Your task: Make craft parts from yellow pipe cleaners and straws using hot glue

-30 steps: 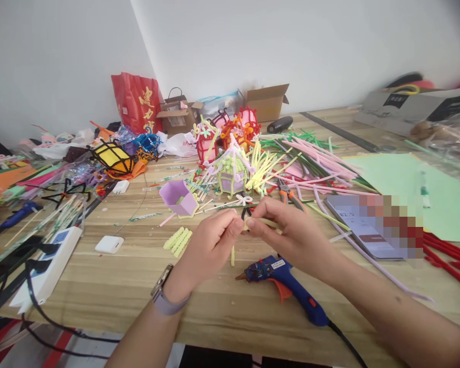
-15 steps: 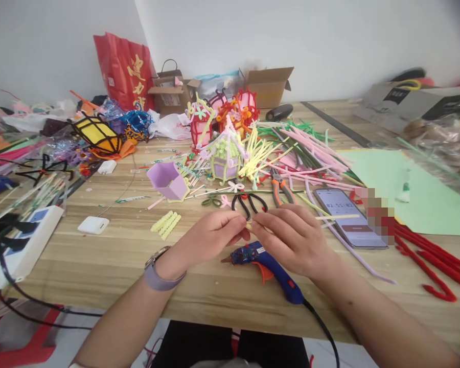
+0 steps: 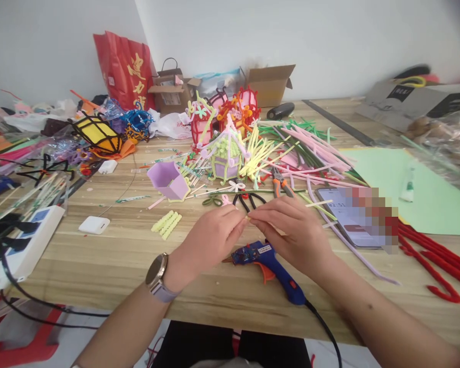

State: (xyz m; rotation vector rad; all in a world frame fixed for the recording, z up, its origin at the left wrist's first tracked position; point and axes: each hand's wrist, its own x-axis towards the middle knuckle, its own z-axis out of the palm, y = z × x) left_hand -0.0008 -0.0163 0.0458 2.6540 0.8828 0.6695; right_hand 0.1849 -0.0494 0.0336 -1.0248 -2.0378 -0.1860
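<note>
My left hand (image 3: 210, 232) and my right hand (image 3: 295, 230) meet fingertip to fingertip above the table, both closed in a pinch. Between them shows a tiny bit of a pale yellow pipe cleaner (image 3: 319, 203), whose loose end sticks out to the right behind my right hand. Most of it is hidden by my fingers. Below my hands lies a blue glue gun (image 3: 281, 276) with an orange trigger. Just beyond them are black-handled scissors (image 3: 242, 203) and orange-grey pliers (image 3: 280, 184). Several twisted yellow pieces (image 3: 166, 225) lie left of my left hand.
A purple and green lantern (image 3: 227, 166) stands behind the scissors, beside an open purple box (image 3: 166, 179). Loose yellow pipe cleaners (image 3: 258, 153) and pink ones (image 3: 318, 148) are heaped behind. A phone (image 3: 339, 220) lies at right, a power strip (image 3: 32, 243) at left.
My fingertips have drawn closer together, and my left wrist has turned so the watch face shows. The pipe cleaner's loose end has shifted up and left; less of it sticks out.
</note>
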